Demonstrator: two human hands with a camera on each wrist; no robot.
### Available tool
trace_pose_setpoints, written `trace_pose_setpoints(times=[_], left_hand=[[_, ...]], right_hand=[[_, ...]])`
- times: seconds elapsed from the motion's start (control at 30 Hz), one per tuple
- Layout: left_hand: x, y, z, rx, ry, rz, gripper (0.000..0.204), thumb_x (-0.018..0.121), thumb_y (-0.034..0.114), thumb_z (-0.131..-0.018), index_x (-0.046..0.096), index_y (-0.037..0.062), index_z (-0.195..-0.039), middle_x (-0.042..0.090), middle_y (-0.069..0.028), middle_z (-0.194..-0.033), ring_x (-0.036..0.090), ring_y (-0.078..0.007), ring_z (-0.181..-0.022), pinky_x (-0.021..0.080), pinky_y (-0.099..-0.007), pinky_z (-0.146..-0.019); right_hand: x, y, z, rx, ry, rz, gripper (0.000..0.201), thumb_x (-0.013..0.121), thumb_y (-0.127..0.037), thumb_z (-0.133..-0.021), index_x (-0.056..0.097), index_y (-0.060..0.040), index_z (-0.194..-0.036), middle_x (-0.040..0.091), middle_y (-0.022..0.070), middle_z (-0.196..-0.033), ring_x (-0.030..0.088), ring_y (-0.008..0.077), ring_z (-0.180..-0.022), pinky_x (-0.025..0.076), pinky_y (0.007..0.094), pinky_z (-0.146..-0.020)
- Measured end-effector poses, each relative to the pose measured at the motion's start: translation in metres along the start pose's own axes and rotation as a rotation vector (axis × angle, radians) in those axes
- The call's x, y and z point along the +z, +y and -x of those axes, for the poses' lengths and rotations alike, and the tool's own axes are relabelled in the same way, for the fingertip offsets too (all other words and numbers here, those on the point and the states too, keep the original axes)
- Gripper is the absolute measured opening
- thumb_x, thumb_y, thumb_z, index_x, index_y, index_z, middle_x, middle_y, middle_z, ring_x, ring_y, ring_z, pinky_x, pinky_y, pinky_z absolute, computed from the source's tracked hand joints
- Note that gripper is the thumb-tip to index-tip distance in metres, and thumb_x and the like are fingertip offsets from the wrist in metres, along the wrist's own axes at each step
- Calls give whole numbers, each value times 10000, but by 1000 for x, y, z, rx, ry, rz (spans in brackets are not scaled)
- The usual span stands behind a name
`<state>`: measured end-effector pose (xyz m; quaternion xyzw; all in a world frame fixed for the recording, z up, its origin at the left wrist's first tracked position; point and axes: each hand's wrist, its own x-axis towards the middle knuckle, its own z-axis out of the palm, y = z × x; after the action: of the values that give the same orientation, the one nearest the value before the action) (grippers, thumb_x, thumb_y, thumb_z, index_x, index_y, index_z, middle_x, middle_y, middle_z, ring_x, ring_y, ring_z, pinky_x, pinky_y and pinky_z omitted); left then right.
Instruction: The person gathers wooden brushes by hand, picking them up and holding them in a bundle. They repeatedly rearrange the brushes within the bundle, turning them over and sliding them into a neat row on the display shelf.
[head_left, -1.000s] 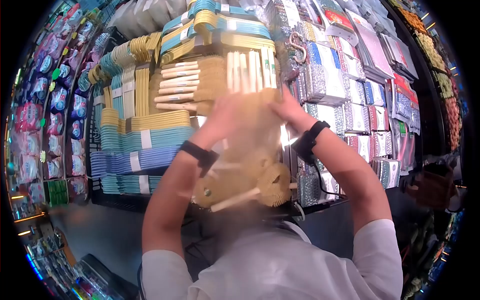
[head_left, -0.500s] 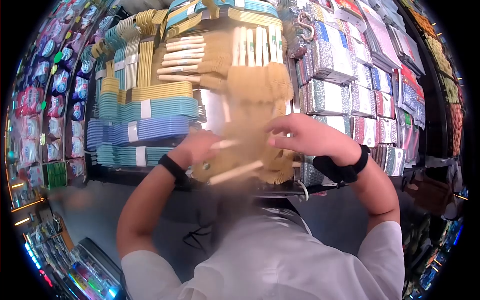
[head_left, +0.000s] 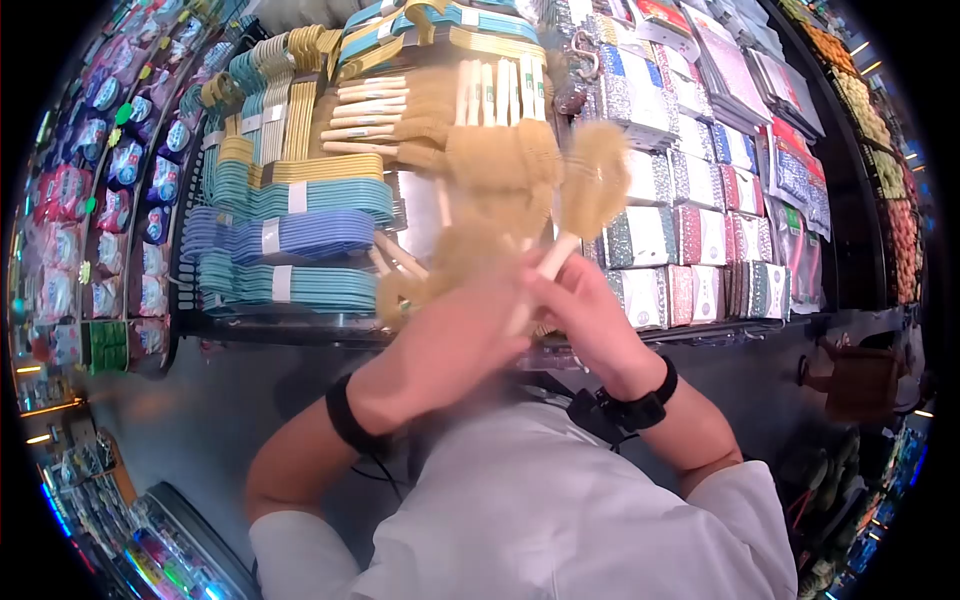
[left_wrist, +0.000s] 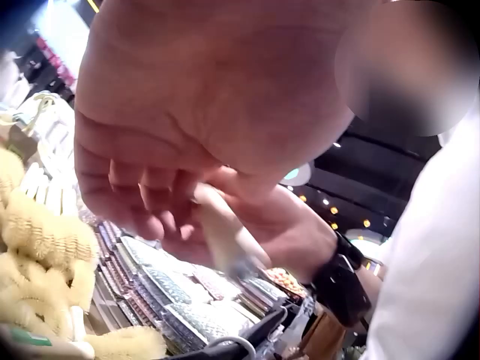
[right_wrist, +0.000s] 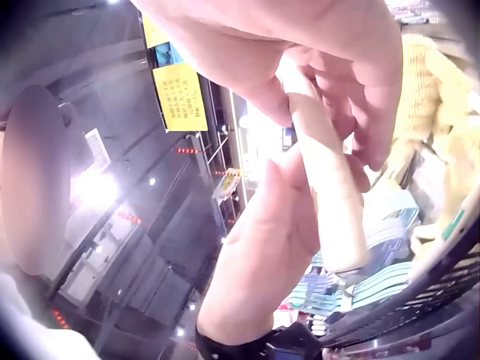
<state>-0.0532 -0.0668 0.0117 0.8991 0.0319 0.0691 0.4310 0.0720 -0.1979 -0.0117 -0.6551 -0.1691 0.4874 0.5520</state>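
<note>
My right hand (head_left: 590, 305) grips the pale wooden handle of a brush (head_left: 597, 180) whose round tan bristle head points up and away in the head view. My left hand (head_left: 455, 335) meets it from the other side, its fingers curled round the same handle (right_wrist: 330, 195) in the right wrist view. In the left wrist view the handle's end sticks out between the two hands. Just beyond my left hand a blurred tan brush head (head_left: 455, 255) shows. Farther off lie rows of similar brushes (head_left: 500, 155), handles pointing away or to the left.
Bundled blue hangers (head_left: 325, 235) and teal and yellow ones stack on the left of the display. Packs of glittery, white-banded goods (head_left: 695, 235) fill the right. The display's dark front edge (head_left: 270, 330) runs before the body. Shelves of packaged goods (head_left: 120, 170) stand far left.
Both hands have come back from the brush rows toward the body and together. A brush is now lifted between them; half a second ago the hands were apart over the pile.
</note>
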Motion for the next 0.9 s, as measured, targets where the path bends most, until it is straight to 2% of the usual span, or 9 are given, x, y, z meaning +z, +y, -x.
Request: trace_pose_setpoints(times=[0.07,0.13,0.27,0.4,0.5,0.6,0.7,0.73,0.9], left_hand=[[1,-21,-8,-47,-136,66,327,581,237,-899,521,21,-1138,612,-192,-973,584,-370,-944,464,-422,-807],[-1,-44,-16,-168,-296,-74,343,604,262,-879,540,22,-1116,626,-203,-984,600,-372,-946,474,-436,-803],[15,-96,-6,-358,-569,-412,309,606,280,-873,578,11,-1022,644,-219,-924,622,-384,-877,481,-447,-758],[1,-93,-8,-328,-609,-335,303,564,273,-904,543,3,-1039,643,-228,-882,621,-399,-841,468,-470,-721],[-29,-60,2,-424,-280,-321,294,520,255,-940,513,-1,-1083,617,-227,-843,608,-370,-798,461,-431,-704],[-42,-12,7,-449,100,-60,250,451,163,-958,474,5,-1150,612,-241,-838,615,-398,-807,458,-470,-696],[-17,2,10,-272,367,171,291,446,229,-993,458,-18,-1147,567,-120,-821,535,-237,-721,435,-354,-677],[-15,17,6,-341,359,191,329,446,212,-991,454,-35,-1208,609,-122,-902,579,-236,-788,455,-356,-721],[10,19,-7,-169,469,-187,378,470,148,-969,438,-51,-1289,625,-183,-1037,622,-271,-955,472,-337,-834]], right_hand=[[-15,17,3,-74,5,-214,189,534,-160,-960,541,-28,-1096,635,76,-1024,624,138,-923,503,288,-814],[-27,31,5,-140,52,-376,143,530,-151,-958,545,-41,-1049,625,66,-940,621,143,-814,504,281,-751],[-39,40,13,-96,169,-397,183,506,-160,-971,542,-38,-1102,544,7,-802,528,93,-673,448,242,-634],[-44,40,18,-112,216,-434,301,440,-226,-999,517,-17,-1202,516,-2,-836,504,96,-727,440,249,-674],[-40,23,25,-193,228,-503,320,425,-244,-1004,501,-18,-1216,516,15,-867,504,110,-767,437,255,-688],[-36,5,27,-261,154,-430,285,480,-157,-977,485,-20,-1227,579,63,-983,567,152,-894,497,293,-772],[-22,-6,14,-303,72,-518,286,532,-110,-950,498,-19,-1219,617,91,-1073,609,175,-990,520,313,-840],[-14,-12,8,-336,40,-555,294,542,-134,-950,503,-19,-1218,624,93,-1065,616,179,-1006,519,315,-850],[14,-34,-5,-399,-107,-536,329,525,-162,-965,479,18,-1237,591,120,-1183,582,202,-1108,499,314,-902]])
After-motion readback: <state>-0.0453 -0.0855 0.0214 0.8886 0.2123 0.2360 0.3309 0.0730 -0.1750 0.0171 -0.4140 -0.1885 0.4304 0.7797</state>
